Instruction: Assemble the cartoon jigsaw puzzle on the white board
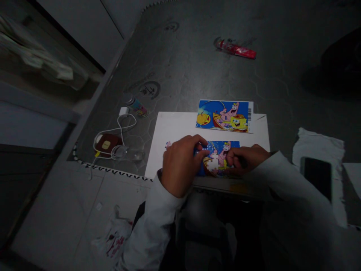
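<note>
A blue cartoon jigsaw puzzle (221,146), with a pale gap in its middle, lies on a white board (172,126). My left hand (182,162) is curled over the puzzle's left part, thumb and forefinger bent close together on it. On the right part, the fingers of my right hand (246,158) are closed and bent down against the pieces. Whatever those right fingers grip is hidden. A loose piece (168,144) shows just left of my left hand. Beyond the puzzle lies a card (222,116) printed with the same cartoon picture.
At left are a patterned cylinder (138,107), a white charger (124,111) with cable, a brown box (108,145) and a clear bottle (128,153). A red wrapper (239,49) lies farther back. A phone (316,175) rests on white paper (307,141) at right.
</note>
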